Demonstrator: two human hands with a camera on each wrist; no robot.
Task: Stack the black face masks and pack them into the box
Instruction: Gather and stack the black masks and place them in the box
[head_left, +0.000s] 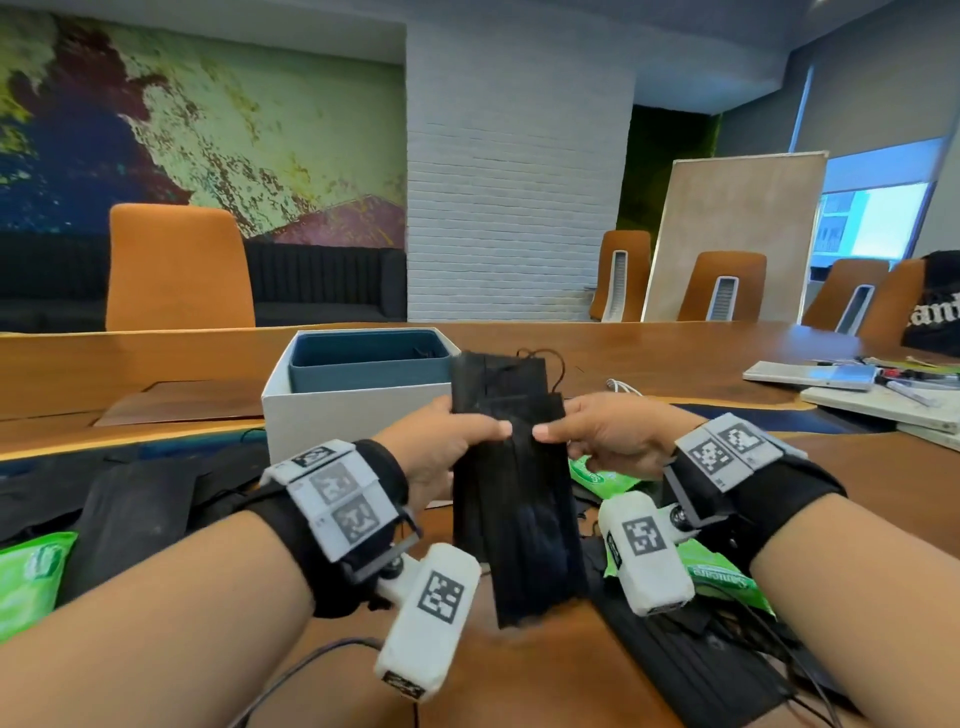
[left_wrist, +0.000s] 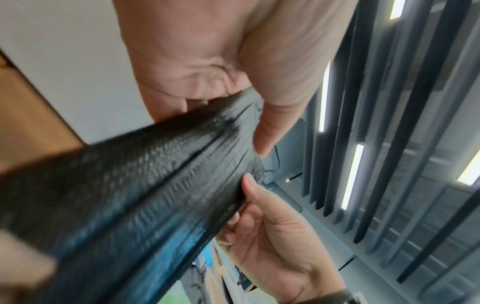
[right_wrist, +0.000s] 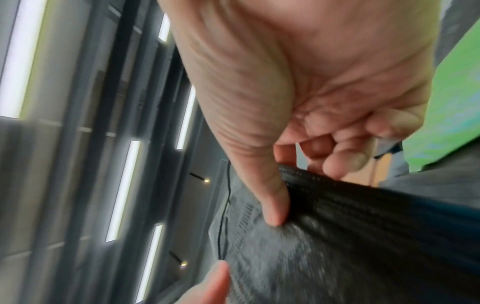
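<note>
Far left on the wooden table (head_left: 519, 691): loose black masks (head_left: 135, 512) still unstacked, beside a green packet (head_left: 31, 577). Next, left hand (head_left: 441, 441), thumb curled over the near face of the stack of black face masks (head_left: 514, 493), fingers behind, pinching its left edge. Behind and between the hands, the white box (head_left: 358, 410) with a blue inner tray, open-topped, near the stack but not touching so far as can be told. Stack held up off the table, long side hanging down, top masks offset from the lower ones, ear loops poking out above. Then right hand (head_left: 602, 436), thumb pressed on the front, fingers curled behind, pinching the right edge. Further right, more green packets (head_left: 597, 475) and more masks on the table. By the look of it: light, soft, pleated fabric, floppy and prone to sliding layer on layer; loops likely to snag. Best gripped at both side edges, squeezing through the whole stack, and lowered flat into the tray.
</note>
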